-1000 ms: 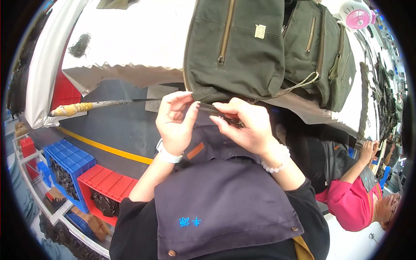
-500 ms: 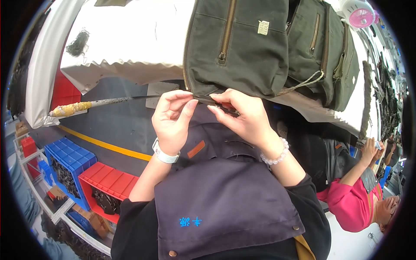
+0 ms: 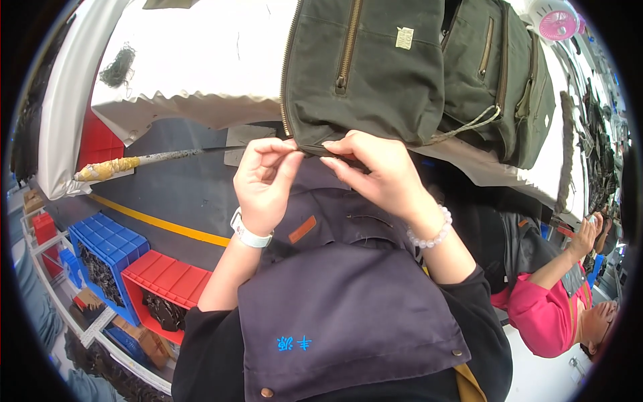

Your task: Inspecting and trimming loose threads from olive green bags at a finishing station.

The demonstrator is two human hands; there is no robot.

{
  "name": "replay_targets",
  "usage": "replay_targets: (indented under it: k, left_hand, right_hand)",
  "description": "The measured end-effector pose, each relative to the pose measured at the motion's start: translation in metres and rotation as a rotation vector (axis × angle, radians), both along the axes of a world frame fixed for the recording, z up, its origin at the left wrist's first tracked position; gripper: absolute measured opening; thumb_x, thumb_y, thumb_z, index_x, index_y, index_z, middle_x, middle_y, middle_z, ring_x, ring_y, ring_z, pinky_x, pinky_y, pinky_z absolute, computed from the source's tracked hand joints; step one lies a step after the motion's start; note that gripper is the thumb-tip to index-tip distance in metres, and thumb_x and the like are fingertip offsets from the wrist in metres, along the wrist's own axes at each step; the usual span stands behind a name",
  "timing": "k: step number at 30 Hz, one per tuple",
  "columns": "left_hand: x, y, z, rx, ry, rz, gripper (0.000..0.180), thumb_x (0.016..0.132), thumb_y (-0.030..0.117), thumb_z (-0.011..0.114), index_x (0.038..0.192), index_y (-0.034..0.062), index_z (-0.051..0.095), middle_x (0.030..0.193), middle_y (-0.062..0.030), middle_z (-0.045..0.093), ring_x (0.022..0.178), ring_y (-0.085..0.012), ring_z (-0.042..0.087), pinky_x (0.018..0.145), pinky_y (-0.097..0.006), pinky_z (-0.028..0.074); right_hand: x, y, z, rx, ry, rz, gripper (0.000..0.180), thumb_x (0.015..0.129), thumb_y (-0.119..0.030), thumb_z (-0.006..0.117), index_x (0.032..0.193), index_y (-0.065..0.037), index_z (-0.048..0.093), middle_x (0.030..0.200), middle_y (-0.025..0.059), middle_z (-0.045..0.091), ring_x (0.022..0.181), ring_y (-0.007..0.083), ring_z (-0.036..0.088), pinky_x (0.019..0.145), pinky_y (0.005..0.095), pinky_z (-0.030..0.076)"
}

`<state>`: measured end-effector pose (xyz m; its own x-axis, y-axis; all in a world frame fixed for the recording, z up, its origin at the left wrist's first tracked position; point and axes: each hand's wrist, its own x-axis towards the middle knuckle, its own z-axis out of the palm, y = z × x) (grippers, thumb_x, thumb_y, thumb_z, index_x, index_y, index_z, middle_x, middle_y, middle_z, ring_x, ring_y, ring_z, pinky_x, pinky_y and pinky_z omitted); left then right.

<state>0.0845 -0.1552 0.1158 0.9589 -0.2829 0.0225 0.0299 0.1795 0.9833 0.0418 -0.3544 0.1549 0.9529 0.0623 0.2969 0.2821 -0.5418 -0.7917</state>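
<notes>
A dark olive-green jacket (image 3: 395, 84) with brass zippers lies on the white-covered table, its lower edge hanging toward me. My left hand (image 3: 263, 175) pinches the hem at the bottom of the front zipper (image 3: 285, 87) between thumb and fingers. Close beside it, my right hand (image 3: 380, 173) is closed on the same hem, thumb and index finger toward the left hand. A dark strip of the hem (image 3: 310, 150) is stretched between the fingertips. What else lies inside my right palm is hidden by the fingers.
A second green jacket (image 3: 506, 80) with a hanging cord is on the right. Lower left stand a blue crate (image 3: 110, 241) and a red crate (image 3: 167, 275) holding dark pieces. A tape-wrapped pole (image 3: 110, 169) runs along the left. A co-worker in pink (image 3: 546, 308) works at right.
My right hand has turned slightly, its wrist shifting right and down. The black and red object glimpsed under its fingers is now out of sight. My left hand keeps its pinch.
</notes>
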Motion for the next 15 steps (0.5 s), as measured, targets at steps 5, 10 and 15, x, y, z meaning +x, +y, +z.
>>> replay_targets:
  k: [5,10,15]
  left_hand:
    - [0.002,0.004,-0.016,0.037,-0.143,-0.081,0.032,0.088,-0.014,0.068,0.114,-0.0016,0.053,0.110,-0.0136,0.070,0.105,-0.0162,0.067,0.095,-0.029,0.053]
    - [0.003,0.002,-0.012,0.015,-0.047,-0.061,0.027,0.086,-0.009,0.075,0.108,-0.0018,0.062,0.107,-0.0120,0.073,0.107,-0.0176,0.069,0.101,-0.032,0.051]
    - [0.003,0.004,-0.016,0.066,-0.095,-0.070,0.016,0.089,-0.007,0.072,0.103,-0.0031,0.065,0.099,-0.0100,0.074,0.099,-0.0153,0.071,0.096,-0.031,0.054]
  right_hand:
    - [-0.001,-0.014,0.000,-0.006,0.072,0.119,0.021,0.084,-0.010,0.077,0.099,0.000,0.066,0.087,0.0122,0.068,0.077,0.0298,0.068,0.068,0.0369,0.055]
    - [-0.001,-0.016,-0.002,0.021,0.073,0.119,0.021,0.084,-0.010,0.077,0.099,0.001,0.065,0.087,0.0123,0.068,0.078,0.0301,0.068,0.068,0.0373,0.054]
    - [0.000,-0.014,-0.002,0.029,0.070,0.105,0.020,0.085,-0.010,0.076,0.097,0.001,0.064,0.087,0.0122,0.068,0.078,0.0301,0.068,0.068,0.0376,0.055]
